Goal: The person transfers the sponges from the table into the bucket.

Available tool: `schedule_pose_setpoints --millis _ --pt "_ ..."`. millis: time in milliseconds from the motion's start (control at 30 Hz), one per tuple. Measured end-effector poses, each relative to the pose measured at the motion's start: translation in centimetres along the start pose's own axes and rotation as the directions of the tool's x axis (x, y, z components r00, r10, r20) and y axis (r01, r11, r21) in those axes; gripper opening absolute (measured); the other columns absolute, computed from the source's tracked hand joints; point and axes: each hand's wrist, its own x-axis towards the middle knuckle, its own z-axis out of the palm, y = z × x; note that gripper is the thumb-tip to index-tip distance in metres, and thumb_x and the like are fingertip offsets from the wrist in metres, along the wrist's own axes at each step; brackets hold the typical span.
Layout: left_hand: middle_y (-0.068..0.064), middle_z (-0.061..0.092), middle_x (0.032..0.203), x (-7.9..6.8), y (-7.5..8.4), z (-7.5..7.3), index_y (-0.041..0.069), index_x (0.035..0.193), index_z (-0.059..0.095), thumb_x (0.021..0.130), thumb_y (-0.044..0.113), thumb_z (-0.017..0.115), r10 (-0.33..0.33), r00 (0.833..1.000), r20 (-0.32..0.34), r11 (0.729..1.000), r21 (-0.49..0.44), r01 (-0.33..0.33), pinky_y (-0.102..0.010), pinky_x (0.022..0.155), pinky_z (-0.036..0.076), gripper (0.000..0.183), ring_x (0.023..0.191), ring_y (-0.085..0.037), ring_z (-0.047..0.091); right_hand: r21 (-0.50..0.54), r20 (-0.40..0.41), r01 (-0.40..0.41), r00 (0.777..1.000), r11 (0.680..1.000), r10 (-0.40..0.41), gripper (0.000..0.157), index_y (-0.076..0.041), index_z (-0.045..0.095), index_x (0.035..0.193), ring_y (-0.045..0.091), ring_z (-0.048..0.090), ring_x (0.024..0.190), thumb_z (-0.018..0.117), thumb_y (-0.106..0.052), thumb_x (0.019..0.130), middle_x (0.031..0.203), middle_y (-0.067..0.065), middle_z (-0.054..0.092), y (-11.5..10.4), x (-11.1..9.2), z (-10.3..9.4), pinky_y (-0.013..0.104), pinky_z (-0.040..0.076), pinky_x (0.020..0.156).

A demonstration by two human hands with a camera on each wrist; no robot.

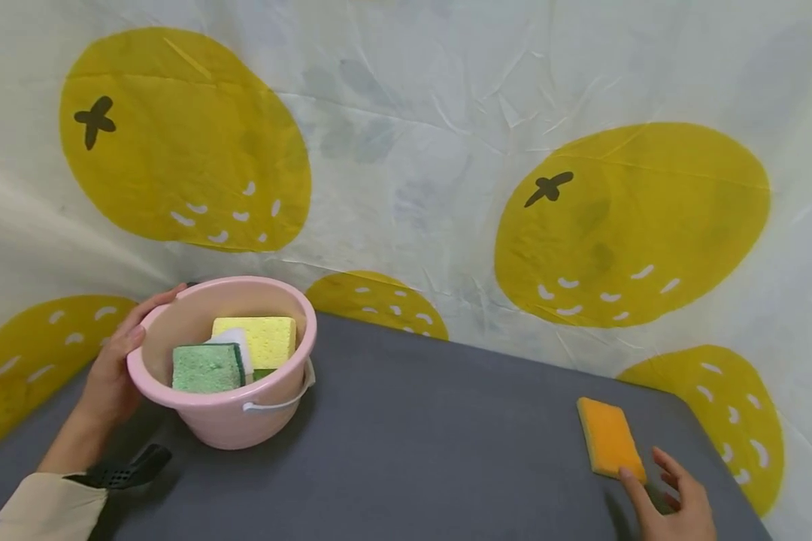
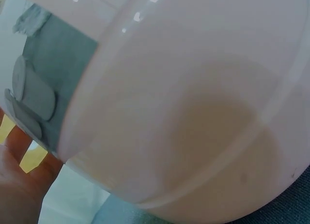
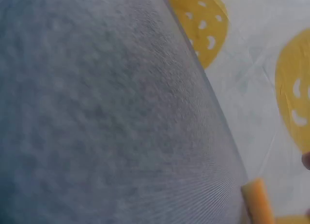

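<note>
At the left of the head view, my left hand point(image 1: 113, 376) grips the rim of a pink bucket point(image 1: 237, 421), thumb on the near side and fingers along the outer left. The bucket tilts toward me. Inside it are a green sponge point(image 1: 207, 368), a yellow sponge point(image 1: 260, 336) and something white between them. Its pink wall point(image 2: 203, 108) fills most of the left wrist view. On the right, an orange sponge point(image 1: 610, 437) lies on the table. My right hand point(image 1: 680, 507) is beside its lower end, thumb tip right at the edge, other fingers spread apart from it.
A dark grey table point(image 1: 433, 436) lies under everything. Behind it hangs a white cloth point(image 1: 406, 188) printed with big yellow fruit, meeting the table's back and right edges. The bucket's pale handle point(image 1: 280, 406) hangs down its front right side.
</note>
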Motion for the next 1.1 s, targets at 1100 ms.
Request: schedule_pose_setpoints --millis 1100 --pt "-0.005 0.015 0.146 0.0 0.1 0.1 0.009 0.141 0.021 0.094 0.017 0.023 -0.026 0.999 -0.028 1.0 0.011 0.026 -0.018 0.092 0.035 0.048 0.122 -0.019 0.029 -0.253 0.156 -0.043 0.984 0.966 0.084 0.108 0.012 0.026 0.131 0.049 0.025 0.104 0.062 -0.065 0.065 0.113 0.036 0.031 1.4 1.0 1.8 0.061 0.017 0.086"
